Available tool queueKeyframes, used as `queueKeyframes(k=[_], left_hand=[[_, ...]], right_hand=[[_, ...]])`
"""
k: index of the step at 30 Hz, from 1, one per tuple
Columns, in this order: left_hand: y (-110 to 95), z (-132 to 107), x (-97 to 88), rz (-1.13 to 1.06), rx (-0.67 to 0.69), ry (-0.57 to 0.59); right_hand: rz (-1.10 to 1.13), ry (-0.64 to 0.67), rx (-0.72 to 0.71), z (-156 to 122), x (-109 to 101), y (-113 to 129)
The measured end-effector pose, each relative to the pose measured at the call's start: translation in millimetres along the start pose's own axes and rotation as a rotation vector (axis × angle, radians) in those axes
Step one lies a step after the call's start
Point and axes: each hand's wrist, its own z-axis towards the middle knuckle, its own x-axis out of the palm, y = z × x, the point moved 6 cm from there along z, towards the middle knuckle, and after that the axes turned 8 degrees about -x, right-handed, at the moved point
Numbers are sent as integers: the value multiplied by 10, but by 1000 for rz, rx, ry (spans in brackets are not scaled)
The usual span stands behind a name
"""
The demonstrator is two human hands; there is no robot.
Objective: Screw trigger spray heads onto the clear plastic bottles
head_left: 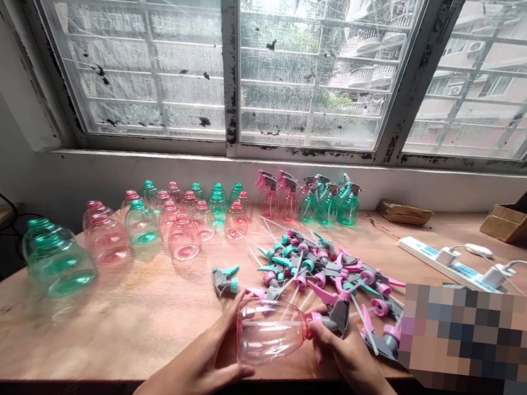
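A clear pink spray bottle [269, 334] lies on its side in the air over the table's front edge, its neck to the right. My left hand [221, 338] is closed around its base. At the neck, my right hand [339, 342] grips the pink collar of a grey trigger sprayer [339, 314], whose tube runs inside the bottle. Whether the collar is fully seated cannot be made out. Just beyond lies a heap of loose grey trigger sprayers [303, 262] with pink or teal collars and thin tubes. One teal-collared sprayer [224, 280] lies apart, left of the heap.
Open pink and green bottles, such as this green one [63, 263], stand on the left of the wooden table [133, 335]. Bottles with sprayers fitted [310, 203] line the wall. To the right are a power strip [451, 263], a brown packet [404, 212] and a cardboard box [503, 221].
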Motion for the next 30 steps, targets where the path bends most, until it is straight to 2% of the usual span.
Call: queueKeyframes(k=[5, 10, 18, 30], left_hand=[[-39, 18, -5, -24, -11, -13], [7, 30, 2, -7, -58, 1], [-67, 27, -11, -35, 0, -32], [-86, 36, -17, 2, -79, 6]], right_hand=[[-8, -4, -9, 1, 0, 1], [21, 4, 6, 1, 8, -2], [14, 24, -6, 8, -19, -36], [40, 23, -18, 17, -4, -35]])
